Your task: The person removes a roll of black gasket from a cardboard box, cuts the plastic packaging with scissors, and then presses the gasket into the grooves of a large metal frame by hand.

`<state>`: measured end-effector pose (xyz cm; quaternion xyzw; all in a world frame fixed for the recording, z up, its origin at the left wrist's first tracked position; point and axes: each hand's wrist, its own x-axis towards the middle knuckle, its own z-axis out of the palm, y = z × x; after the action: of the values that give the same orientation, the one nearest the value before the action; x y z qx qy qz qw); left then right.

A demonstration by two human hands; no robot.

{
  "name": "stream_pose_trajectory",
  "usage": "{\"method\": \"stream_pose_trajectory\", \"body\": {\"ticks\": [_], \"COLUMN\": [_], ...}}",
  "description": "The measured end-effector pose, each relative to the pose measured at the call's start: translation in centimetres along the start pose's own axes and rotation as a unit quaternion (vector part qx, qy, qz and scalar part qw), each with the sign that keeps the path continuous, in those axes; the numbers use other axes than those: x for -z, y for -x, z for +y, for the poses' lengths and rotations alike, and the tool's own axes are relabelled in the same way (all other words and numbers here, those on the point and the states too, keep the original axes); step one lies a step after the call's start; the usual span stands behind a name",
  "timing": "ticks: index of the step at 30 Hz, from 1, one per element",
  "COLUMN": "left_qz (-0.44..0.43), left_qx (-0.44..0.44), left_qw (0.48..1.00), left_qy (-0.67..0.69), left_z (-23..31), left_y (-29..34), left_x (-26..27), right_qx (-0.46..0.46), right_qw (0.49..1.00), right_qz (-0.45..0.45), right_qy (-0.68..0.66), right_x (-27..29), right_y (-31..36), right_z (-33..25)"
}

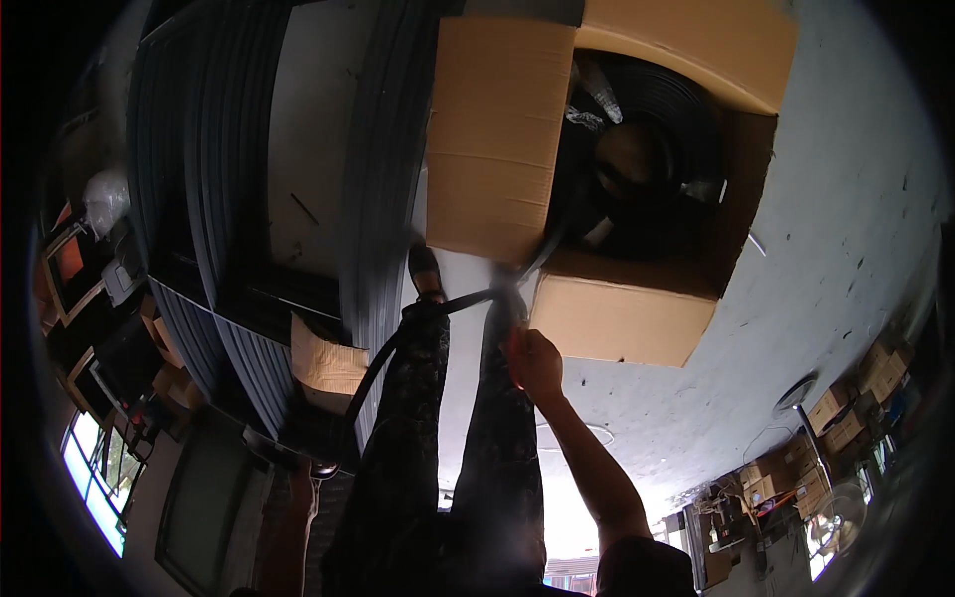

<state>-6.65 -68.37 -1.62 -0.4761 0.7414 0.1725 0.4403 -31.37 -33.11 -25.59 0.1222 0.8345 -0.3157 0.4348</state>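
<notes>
A long black flexible strip point(386, 350) rises from a dark coil point(686, 109) in an open cardboard box point(497, 139) and slants down across my legs toward my left side. My left hand point(323, 468) is closed around the strip's lower left part beside the dark frames; shade hides most of its fingers. My right hand point(540, 366) is shut on a red-handled tool point(516, 356) in front of my right leg, below the strip. The tool's far end is blurred near the strip, so its kind and whether it touches the strip cannot be made out.
Long dark grey ribbed profiles point(204, 149) form frames on the left, with a torn cardboard piece point(328, 360) on them. The box's flaps spread outward. A stand with a round base point(796, 393) and stacked cartons point(846, 428) are at the right on the grey floor point(846, 199).
</notes>
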Motion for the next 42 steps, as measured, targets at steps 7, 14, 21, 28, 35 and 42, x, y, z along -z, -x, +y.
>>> {"method": "stream_pose_trajectory", "body": {"ticks": [7, 14, 21, 28, 35, 42], "left_qz": [-0.060, -0.103, -0.143, -0.154, -0.142, -0.020], "left_qx": [-0.029, 0.001, -0.023, -0.011, -0.161, -0.158], "left_qw": [0.750, 0.566, 0.338, 0.203, 0.155, 0.452], "left_qy": [0.658, 0.818, 0.930, 0.967, 0.964, 0.878], "left_z": [-1.6, -1.4, -7.0, -14.4, -22.1, -30.8], "left_y": [-4.1, 4.6, 17.7, 29.6, 32.4, 35.3], "left_x": [-4.1, 2.6, -0.2, -4.8, -11.4, -16.5], "right_qx": [0.051, 0.242, 0.464, 0.597, 0.602, 0.535], "right_qw": [0.998, 0.956, 0.816, 0.721, 0.741, 0.804], "right_qz": [0.011, -0.089, -0.341, -0.277, -0.205, -0.174], "right_qy": [-0.038, -0.137, 0.047, 0.216, 0.216, 0.196], "right_x": [-4.1, -7.3, -7.7, -7.6, -10.3, -12.7], "right_y": [13.1, 24.0, 37.8, 47.1, 53.2, 51.0], "right_z": [-9.0, -16.8, -20.1, -12.3, -7.8, -2.9]}}
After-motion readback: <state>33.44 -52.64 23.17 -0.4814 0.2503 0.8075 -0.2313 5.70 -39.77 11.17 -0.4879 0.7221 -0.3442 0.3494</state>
